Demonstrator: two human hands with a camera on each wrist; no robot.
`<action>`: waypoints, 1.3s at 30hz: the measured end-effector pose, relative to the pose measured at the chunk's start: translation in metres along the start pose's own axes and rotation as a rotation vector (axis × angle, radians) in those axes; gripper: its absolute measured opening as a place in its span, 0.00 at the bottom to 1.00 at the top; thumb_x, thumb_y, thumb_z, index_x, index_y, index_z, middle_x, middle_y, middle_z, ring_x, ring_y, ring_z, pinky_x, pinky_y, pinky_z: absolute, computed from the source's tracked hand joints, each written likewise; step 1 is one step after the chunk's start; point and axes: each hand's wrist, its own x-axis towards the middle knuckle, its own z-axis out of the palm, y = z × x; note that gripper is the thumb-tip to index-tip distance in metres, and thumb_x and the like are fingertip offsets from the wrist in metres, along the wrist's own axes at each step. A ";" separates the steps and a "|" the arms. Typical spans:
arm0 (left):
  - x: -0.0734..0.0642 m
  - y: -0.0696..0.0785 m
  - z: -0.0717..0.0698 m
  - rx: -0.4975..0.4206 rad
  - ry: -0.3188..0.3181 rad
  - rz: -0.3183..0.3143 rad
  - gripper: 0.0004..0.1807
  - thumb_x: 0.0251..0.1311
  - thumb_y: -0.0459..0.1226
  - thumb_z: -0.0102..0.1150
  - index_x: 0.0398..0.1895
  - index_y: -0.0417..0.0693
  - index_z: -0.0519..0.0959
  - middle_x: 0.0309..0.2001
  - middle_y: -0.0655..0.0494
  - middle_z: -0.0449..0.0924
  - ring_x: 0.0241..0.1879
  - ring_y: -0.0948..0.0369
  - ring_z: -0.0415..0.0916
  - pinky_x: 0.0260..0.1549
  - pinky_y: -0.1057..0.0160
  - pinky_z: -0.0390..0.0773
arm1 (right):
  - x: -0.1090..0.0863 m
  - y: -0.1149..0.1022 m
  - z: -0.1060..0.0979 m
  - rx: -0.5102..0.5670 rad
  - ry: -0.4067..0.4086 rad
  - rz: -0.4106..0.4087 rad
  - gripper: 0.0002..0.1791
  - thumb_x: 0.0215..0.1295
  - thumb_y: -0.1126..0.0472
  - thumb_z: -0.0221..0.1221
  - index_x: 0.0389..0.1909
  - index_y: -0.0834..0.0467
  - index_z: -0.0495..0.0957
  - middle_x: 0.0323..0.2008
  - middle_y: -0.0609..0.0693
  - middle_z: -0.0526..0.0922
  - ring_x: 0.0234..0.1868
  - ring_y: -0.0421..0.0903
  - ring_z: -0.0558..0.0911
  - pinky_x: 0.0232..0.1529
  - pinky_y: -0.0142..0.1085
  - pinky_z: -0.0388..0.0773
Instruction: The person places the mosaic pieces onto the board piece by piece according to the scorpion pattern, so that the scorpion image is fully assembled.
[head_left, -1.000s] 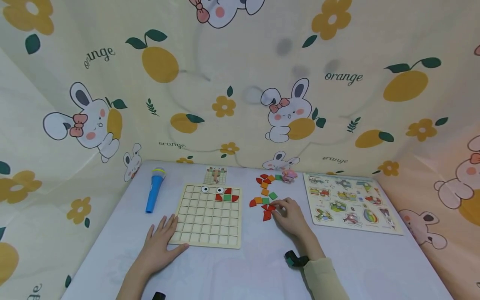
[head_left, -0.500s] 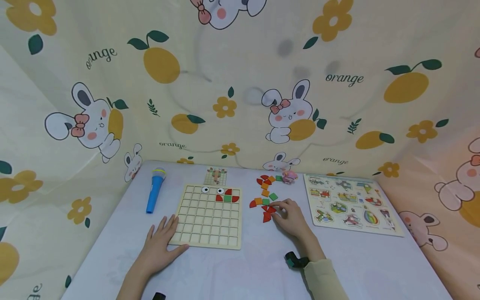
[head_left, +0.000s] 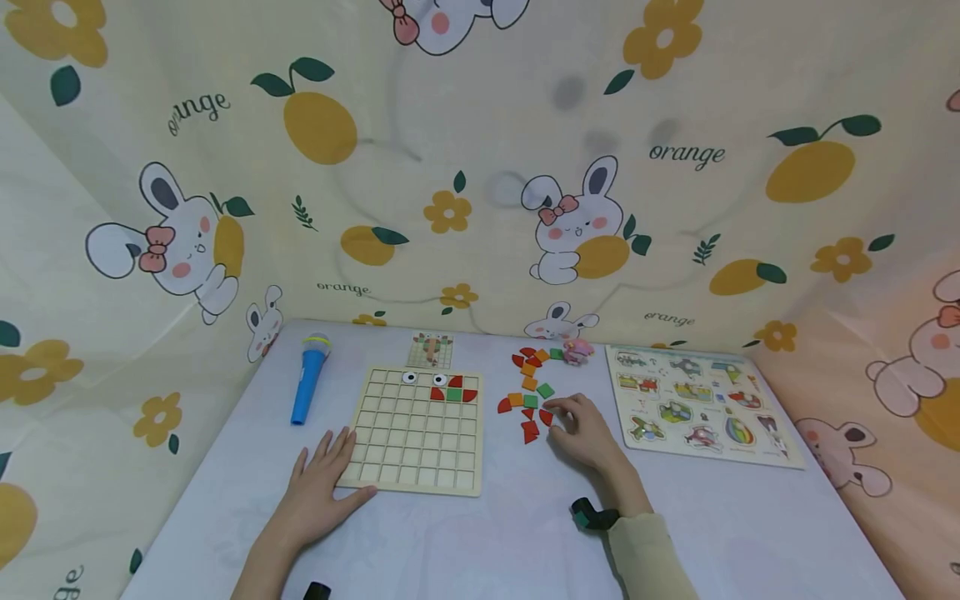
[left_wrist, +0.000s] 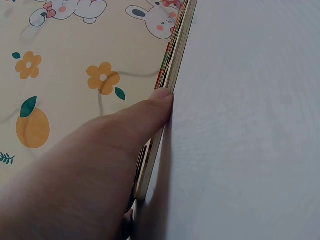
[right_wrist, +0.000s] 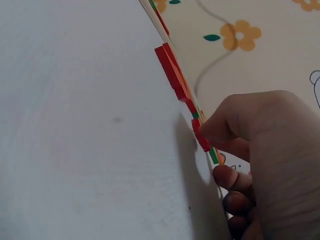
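My left hand [head_left: 318,492] lies with fingers spread at the near left corner of a wooden grid board [head_left: 420,433]. In the left wrist view its thumb [left_wrist: 150,112] rests on the board's edge. Two eye pieces [head_left: 440,379], several red quarter-round pieces [head_left: 469,396] and a green square [head_left: 454,395] sit in the board's upper rows. Right of the board, my right hand [head_left: 581,433] pinches a red quarter-round piece [head_left: 546,417] between thumb and forefinger. The right wrist view shows the thumb against this red piece [right_wrist: 199,134], low at the table.
Loose red, orange [head_left: 529,384] and green pieces lie scattered beside the right hand. A pattern card [head_left: 431,351] stands behind the board. Further out are a blue toy microphone [head_left: 306,383], a small pink toy [head_left: 577,352] and a picture puzzle board [head_left: 697,408].
My right hand has shifted slightly right with the red piece, which now stands apart from the other red pieces. My left hand stays in place on the board.
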 end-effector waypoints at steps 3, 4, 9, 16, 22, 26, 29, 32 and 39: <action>0.000 0.000 0.000 0.005 0.000 0.001 0.58 0.63 0.67 0.64 0.84 0.40 0.56 0.83 0.40 0.54 0.83 0.35 0.43 0.77 0.27 0.38 | 0.000 0.002 0.000 -0.001 -0.013 -0.007 0.19 0.66 0.62 0.65 0.58 0.50 0.86 0.51 0.53 0.80 0.56 0.53 0.77 0.63 0.55 0.76; 0.000 0.000 0.000 0.006 0.001 0.002 0.58 0.63 0.67 0.64 0.84 0.40 0.56 0.83 0.40 0.54 0.83 0.35 0.43 0.77 0.27 0.38 | 0.000 0.003 0.000 -0.002 -0.013 -0.010 0.18 0.67 0.62 0.65 0.57 0.51 0.86 0.51 0.54 0.80 0.56 0.53 0.77 0.63 0.55 0.76; 0.000 0.001 -0.002 0.004 0.004 0.003 0.58 0.63 0.67 0.64 0.83 0.39 0.57 0.83 0.39 0.54 0.83 0.35 0.44 0.77 0.27 0.38 | 0.000 0.002 0.002 -0.008 0.007 -0.018 0.14 0.68 0.56 0.70 0.53 0.52 0.85 0.51 0.54 0.81 0.55 0.53 0.77 0.61 0.52 0.77; 0.000 0.002 -0.003 0.005 0.008 0.003 0.57 0.63 0.66 0.65 0.83 0.39 0.57 0.83 0.39 0.54 0.83 0.34 0.44 0.77 0.26 0.38 | -0.001 -0.003 0.003 -0.043 0.000 -0.069 0.21 0.69 0.57 0.69 0.62 0.49 0.85 0.50 0.53 0.80 0.54 0.52 0.76 0.56 0.50 0.76; 0.000 0.003 -0.004 0.000 -0.001 -0.001 0.58 0.63 0.66 0.64 0.84 0.39 0.56 0.83 0.39 0.54 0.83 0.35 0.43 0.77 0.26 0.37 | -0.001 -0.004 0.003 -0.023 0.004 -0.044 0.16 0.69 0.57 0.69 0.56 0.50 0.86 0.51 0.53 0.81 0.58 0.54 0.76 0.61 0.55 0.76; 0.000 0.003 -0.003 0.004 -0.004 -0.004 0.58 0.63 0.67 0.64 0.84 0.39 0.56 0.83 0.39 0.54 0.83 0.35 0.43 0.77 0.26 0.37 | 0.000 -0.003 0.003 0.002 -0.001 -0.015 0.14 0.70 0.56 0.69 0.54 0.51 0.86 0.52 0.54 0.81 0.59 0.55 0.77 0.63 0.55 0.76; 0.001 0.002 -0.003 0.005 -0.006 -0.003 0.58 0.63 0.67 0.64 0.84 0.39 0.56 0.83 0.39 0.54 0.83 0.35 0.43 0.77 0.26 0.38 | 0.000 -0.002 0.002 0.015 -0.005 0.002 0.14 0.71 0.56 0.70 0.54 0.52 0.87 0.52 0.53 0.82 0.59 0.55 0.77 0.64 0.55 0.76; 0.001 0.001 -0.002 0.009 -0.009 -0.003 0.58 0.63 0.67 0.63 0.84 0.39 0.56 0.83 0.39 0.54 0.83 0.35 0.43 0.77 0.26 0.38 | 0.002 -0.001 0.001 0.030 -0.006 0.022 0.13 0.71 0.54 0.70 0.53 0.52 0.86 0.51 0.52 0.83 0.56 0.52 0.78 0.61 0.51 0.78; 0.000 0.000 -0.001 0.008 -0.008 0.000 0.58 0.63 0.67 0.63 0.84 0.40 0.56 0.83 0.40 0.54 0.83 0.35 0.43 0.77 0.26 0.38 | 0.009 -0.014 -0.006 0.077 0.022 0.030 0.16 0.72 0.52 0.69 0.55 0.55 0.85 0.44 0.50 0.80 0.45 0.48 0.74 0.46 0.39 0.74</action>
